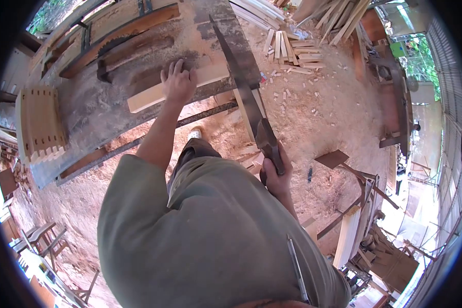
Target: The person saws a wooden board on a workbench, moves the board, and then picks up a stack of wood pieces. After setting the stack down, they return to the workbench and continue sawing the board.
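My right hand [278, 175] is wrapped around the handle of a handsaw [267, 138]. The long, dark blade points away from me and crosses the workbench at the right end of a pale wooden board [211, 75]. Whether the teeth touch the wood cannot be made out. On the board, left of the blade, my left hand [179, 84] lies with its fingers spread and reaching over the far side. The board rests along the near edge of the dark, dusty workbench [84, 120].
Slotted wooden pieces [41, 120] stand together at the bench's left end. A dark hooked tool [103, 72] lies beyond my left hand. Cut wood strips [297, 51] are heaped on the sawdust-covered floor. A wooden stand [362, 190] is at right.
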